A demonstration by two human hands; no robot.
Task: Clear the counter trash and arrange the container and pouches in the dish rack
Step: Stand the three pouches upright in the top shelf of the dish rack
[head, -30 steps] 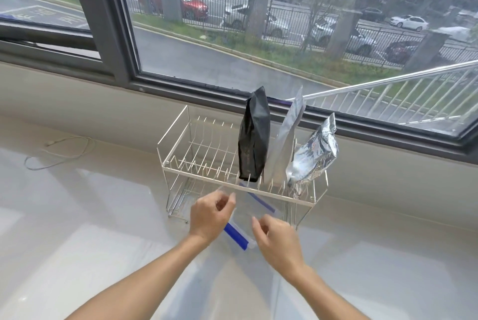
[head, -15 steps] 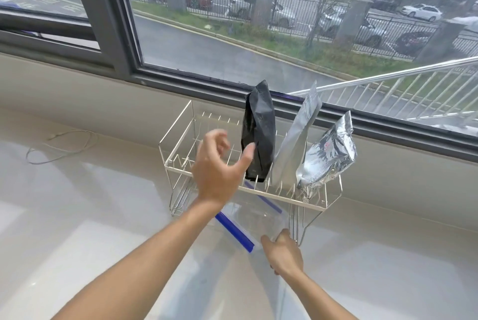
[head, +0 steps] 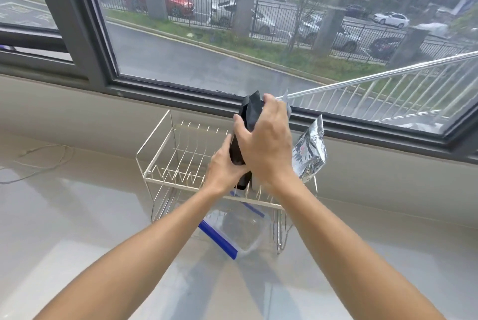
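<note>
A white wire dish rack (head: 165, 154) stands on the counter under the window. A black pouch (head: 249, 112) stands upright in its top tier. My left hand (head: 225, 167) grips the pouch's lower part and my right hand (head: 266, 144) wraps its upper half. A plain silver pouch (head: 286, 102) shows only its top tip behind my right hand. A crinkled foil pouch (head: 309, 154) leans at the rack's right end. A clear container with a blue-edged lid (head: 227, 234) sits in the lower tier, sticking out at the front.
A thin white cable (head: 44, 162) lies on the glossy counter at the far left. A dark window frame (head: 85, 43) and a sill wall run right behind the rack. The rack's left slots hold nothing.
Both hands left the clear container and rose to the black pouch. The left hand went up first, then the right followed, and both now hold the pouch.
</note>
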